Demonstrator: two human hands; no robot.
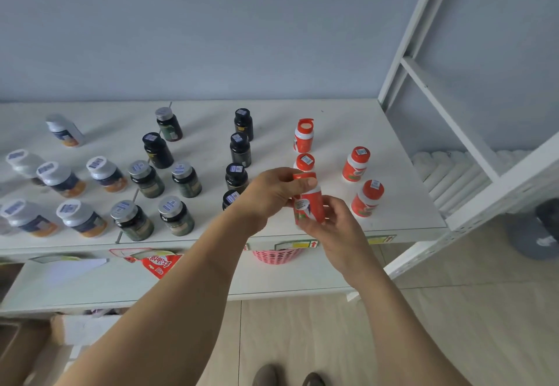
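I hold a red and white bottle [311, 207] upright in the air above the front edge of the white table [393, 131]. My right hand [332, 225] grips its body from below and the right. My left hand [272, 192] curls over its red cap [304, 175], thumb along the cap's right side. Behind it stand more red bottles: one with a barcode on its cap [305, 162] directly behind, one with its flip lid open [303, 135] farther back, and two [356, 164] [367, 198] to the right.
Black-capped dark jars [240, 149] stand in a column left of my hands. Silver-capped jars [177, 214] and white-capped jars [80, 217] fill the table's left half. A pink basket [276, 256] and a red packet [160, 264] lie on the lower shelf. A white rack [447, 107] rises at right.
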